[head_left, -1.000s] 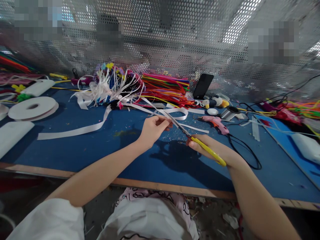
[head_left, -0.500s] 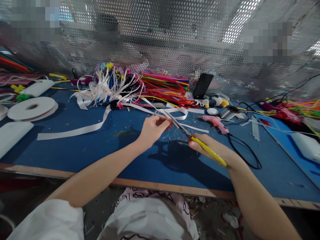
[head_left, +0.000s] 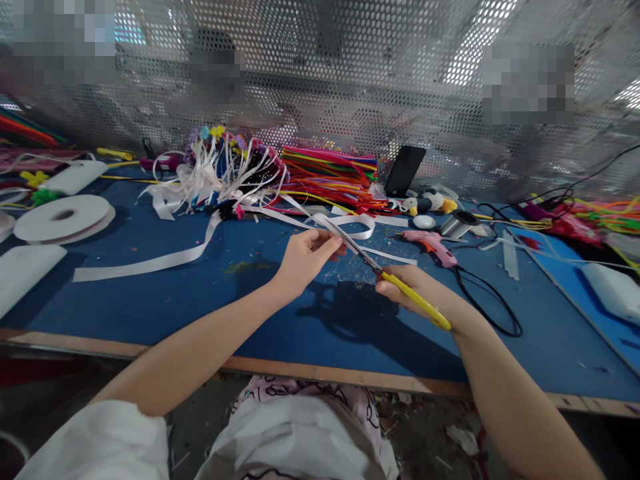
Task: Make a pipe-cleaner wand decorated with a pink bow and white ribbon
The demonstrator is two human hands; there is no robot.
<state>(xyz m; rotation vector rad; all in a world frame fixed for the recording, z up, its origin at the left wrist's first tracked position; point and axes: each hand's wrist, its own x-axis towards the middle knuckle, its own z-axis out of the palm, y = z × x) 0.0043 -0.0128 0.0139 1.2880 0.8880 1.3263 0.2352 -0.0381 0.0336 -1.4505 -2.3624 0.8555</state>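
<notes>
Beyond the scissors [head_left: 401,287], a perforated metal screen [head_left: 280,80] rises behind a blue worktable [head_left: 190,300]. Well left of the scissors lies a white reel [head_left: 35,217], whatever is wound on it mostly hidden; farther back sit a heap of ribboned pieces [head_left: 225,173], bundled coloured stems [head_left: 325,175] and a propped phone [head_left: 403,172]. The right hand [head_left: 420,279] is closed around the yellow handles. At the scissors' blades, the left hand [head_left: 306,259] pinches white ribbon [head_left: 320,218], thumb and fingertips together.

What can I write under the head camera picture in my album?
Right hand holding yellow-handled scissors close beside the left hand, above a blue table with white ribbon on it.
</notes>
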